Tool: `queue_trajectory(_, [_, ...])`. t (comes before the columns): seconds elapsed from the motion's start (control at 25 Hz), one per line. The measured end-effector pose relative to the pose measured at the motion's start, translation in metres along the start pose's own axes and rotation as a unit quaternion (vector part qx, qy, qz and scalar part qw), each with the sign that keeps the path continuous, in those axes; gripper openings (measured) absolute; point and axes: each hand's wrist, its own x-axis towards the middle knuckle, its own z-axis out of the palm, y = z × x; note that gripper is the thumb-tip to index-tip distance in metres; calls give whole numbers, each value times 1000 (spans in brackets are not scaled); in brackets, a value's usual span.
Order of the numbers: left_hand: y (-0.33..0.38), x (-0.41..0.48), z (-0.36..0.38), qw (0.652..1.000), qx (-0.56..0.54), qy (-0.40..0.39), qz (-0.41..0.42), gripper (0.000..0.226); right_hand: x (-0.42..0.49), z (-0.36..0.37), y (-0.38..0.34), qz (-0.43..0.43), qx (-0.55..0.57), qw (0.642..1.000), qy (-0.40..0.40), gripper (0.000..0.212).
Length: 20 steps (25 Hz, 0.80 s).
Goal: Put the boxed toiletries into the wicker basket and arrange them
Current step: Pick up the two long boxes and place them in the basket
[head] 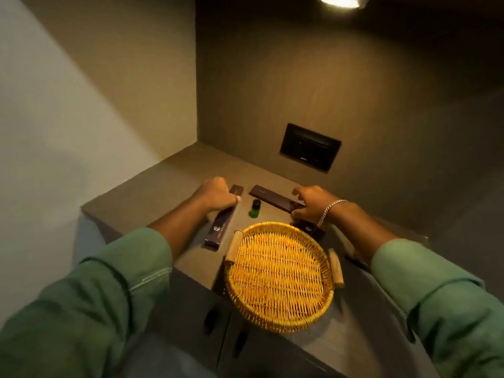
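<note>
A round yellow wicker basket (281,317) with two wooden handles sits at the counter's front edge and holds nothing. Left of it lies a long dark box (218,230); my left hand (215,193) is closed around its middle. Behind the basket lies a second long dark box (270,197), and my right hand (309,204) grips its right end. A third dark box (309,230) shows partly under my right wrist, by the basket's far rim.
A small green bottle (255,208) with a black cap stands between the two long boxes. A dark wall panel (309,147) sits on the back wall. The brown counter (163,186) ends at a wall on the left; cabinet doors lie below.
</note>
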Motion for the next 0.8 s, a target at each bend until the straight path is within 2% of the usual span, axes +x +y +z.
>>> queue_trajectory(0.08, [4, 5, 5, 999, -14, -22, -37, 34, 18, 3, -1, 1, -10, 1000, -21, 60])
queue_trajectory(0.16, [10, 10, 11, 998, 48, -20, -39, 46, 30, 6, 1, 11, -3, 999, -45, 60])
queue_trajectory(0.28, [15, 20, 15, 991, 124, -44, -23, 45, 39, 8, 4, 7, -5, 999, -41, 63])
queue_trajectory(0.4, [26, 31, 2, 997, 73, -24, -1, 48, 30, -1, 7, 5, -23, 1000, -3, 64])
queue_trajectory(0.52, [50, 37, -31, 997, 7, 51, 53, 81, 9, -27, 11, 7, -14, 997, 74, 68])
queue_trajectory(0.56, [62, 37, -45, 993, 4, 82, 80, 85, -2, -38, 10, 8, -5, 995, 100, 70])
queue_trajectory(0.68, [94, 22, -72, 976, -7, 144, 166, 83, -37, -60, -4, 15, 59, 985, 163, 74])
queue_trajectory(0.8, [103, -13, -58, 973, -17, 105, 207, 83, -76, -61, -25, 42, 106, 984, 138, 76])
